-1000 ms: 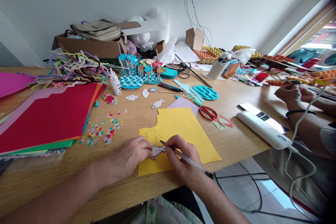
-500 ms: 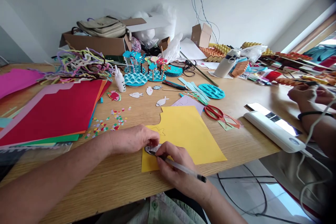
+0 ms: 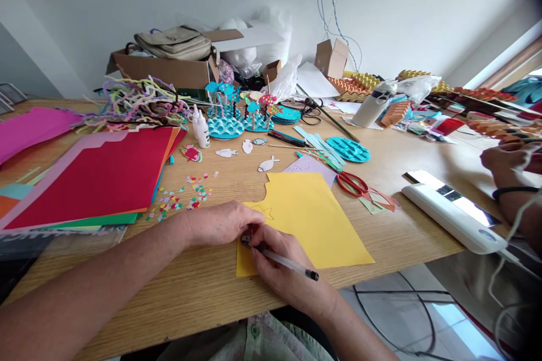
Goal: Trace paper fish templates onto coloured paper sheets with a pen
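Step appears to be tracing: right hand (image 3: 292, 287) pinches pen (image 3: 292, 264); left hand (image 3: 224, 223), finger closure unclear, steadies fish cutout (image 3: 245, 240) on yellow sheet (image 3: 315, 214) near desk (image 3: 182, 287) front edge; next stroke likely requires cutout motionless

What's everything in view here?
Sheet: one, yellow, front centre
Pen: one, clear and black, front centre
Fish cutouts: five, mostly pale, behind sheet
Scissors: one, red, right of centre
Nozzle bottle: one, white, left of centre
Paper stack: one, red on top, left
Fuzzy strands: many, multicoloured, back left
Fish stands: two, blue, back centre
Trays: several, orange and yellow, back right
Device: one, white, right
Co-worker's hands: two, bare, far right
Further clutter: uncounted, mixed, elsewhere
Left hand: one, bare, over sheet
Right hand: one, bare, on pen
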A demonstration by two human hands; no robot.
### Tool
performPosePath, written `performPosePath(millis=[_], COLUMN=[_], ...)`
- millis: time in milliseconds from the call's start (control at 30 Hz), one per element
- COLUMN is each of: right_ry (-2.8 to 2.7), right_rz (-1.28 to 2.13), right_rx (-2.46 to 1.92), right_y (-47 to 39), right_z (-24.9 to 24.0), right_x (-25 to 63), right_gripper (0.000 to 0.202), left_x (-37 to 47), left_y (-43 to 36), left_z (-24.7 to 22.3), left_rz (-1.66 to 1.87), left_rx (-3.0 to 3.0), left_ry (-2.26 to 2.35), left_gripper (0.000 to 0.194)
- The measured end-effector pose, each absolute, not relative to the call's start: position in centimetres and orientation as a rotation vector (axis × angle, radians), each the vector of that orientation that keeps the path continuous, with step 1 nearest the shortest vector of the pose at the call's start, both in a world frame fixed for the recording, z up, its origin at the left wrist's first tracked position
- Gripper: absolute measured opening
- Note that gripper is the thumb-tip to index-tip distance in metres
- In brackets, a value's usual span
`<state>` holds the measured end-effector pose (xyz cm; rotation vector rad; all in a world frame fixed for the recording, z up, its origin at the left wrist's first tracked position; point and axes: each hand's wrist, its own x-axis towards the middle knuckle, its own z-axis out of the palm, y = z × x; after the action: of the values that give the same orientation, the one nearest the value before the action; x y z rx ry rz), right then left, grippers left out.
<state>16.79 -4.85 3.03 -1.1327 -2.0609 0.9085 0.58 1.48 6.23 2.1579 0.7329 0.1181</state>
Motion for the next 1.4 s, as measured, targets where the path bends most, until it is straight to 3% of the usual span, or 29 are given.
performPosePath(millis=[1400], right_ry=[-2.086], right_rz=[1.03], right_rx=[-1.19], right_y=[-5.3], right_z=[4.4], right_x=[18.9], right_gripper=[0.015], left_x=[0.6], left_y=[0.9], left_z=[5.7], left_rz=[0.109], left_rx=[2.237], left_ry=[0.819], left_gripper=[0.019])
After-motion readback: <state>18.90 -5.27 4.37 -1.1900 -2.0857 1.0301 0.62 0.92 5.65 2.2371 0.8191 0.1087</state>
